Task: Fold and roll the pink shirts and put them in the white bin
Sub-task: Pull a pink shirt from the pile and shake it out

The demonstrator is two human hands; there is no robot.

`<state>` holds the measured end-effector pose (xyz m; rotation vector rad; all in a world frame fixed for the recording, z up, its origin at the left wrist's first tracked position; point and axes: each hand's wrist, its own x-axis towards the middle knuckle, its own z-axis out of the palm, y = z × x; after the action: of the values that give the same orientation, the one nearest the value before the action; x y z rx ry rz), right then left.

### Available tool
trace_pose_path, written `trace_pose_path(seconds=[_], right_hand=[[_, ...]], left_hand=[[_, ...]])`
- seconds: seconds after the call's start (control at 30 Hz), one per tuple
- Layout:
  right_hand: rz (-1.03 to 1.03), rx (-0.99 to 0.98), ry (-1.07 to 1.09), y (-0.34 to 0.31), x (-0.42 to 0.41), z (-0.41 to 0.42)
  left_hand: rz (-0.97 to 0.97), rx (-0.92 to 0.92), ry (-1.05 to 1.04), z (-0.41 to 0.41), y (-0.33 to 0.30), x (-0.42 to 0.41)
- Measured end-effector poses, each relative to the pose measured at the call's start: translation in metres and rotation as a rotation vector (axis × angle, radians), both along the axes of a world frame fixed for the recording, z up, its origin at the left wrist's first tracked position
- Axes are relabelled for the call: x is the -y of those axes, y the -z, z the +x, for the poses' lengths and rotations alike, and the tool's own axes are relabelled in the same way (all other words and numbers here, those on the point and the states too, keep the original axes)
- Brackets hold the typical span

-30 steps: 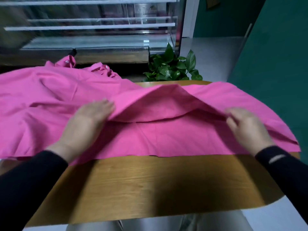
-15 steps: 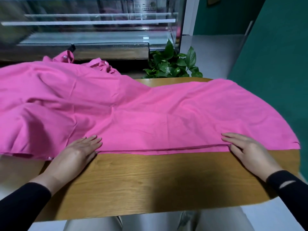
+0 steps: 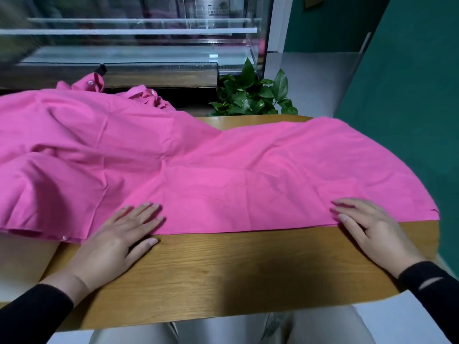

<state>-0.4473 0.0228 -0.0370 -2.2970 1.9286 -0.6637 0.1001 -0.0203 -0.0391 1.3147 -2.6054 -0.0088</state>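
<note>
A pink shirt point(image 3: 223, 170) lies spread across the wooden table point(image 3: 236, 269), folded over on itself with its near edge running straight from left to right. Its collar and buttons bunch up at the far left. My left hand point(image 3: 119, 239) lies flat, fingers straight, with the fingertips on the shirt's near edge left of centre. My right hand point(image 3: 370, 227) lies flat too, fingertips on the near edge at the right. The white bin is not in view.
A green potted plant point(image 3: 250, 95) stands beyond the table's far edge. Behind it is a glass display case point(image 3: 136, 40). A teal wall point(image 3: 409, 95) runs along the right. The shirt hangs over the table's left side.
Both hands brought the lifted fold of the shirt down towards me and laid it flat. They now rest flat on the near edge, the left one slightly further onto the cloth.
</note>
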Motion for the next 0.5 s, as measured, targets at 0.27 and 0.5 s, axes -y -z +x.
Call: trace_pose_path(seconds=[0.27, 0.5], right_hand=[[0.022, 0.21, 0.128, -0.003, -0.005, 0.012], [-0.003, 0.031, 0.174, -0.008, 0.003, 0.023]], left_hand=[[0.065, -0.12, -0.07, -0.012, 0.012, -0.007], [-0.089, -0.132, -0.079, -0.011, 0.013, -0.003]])
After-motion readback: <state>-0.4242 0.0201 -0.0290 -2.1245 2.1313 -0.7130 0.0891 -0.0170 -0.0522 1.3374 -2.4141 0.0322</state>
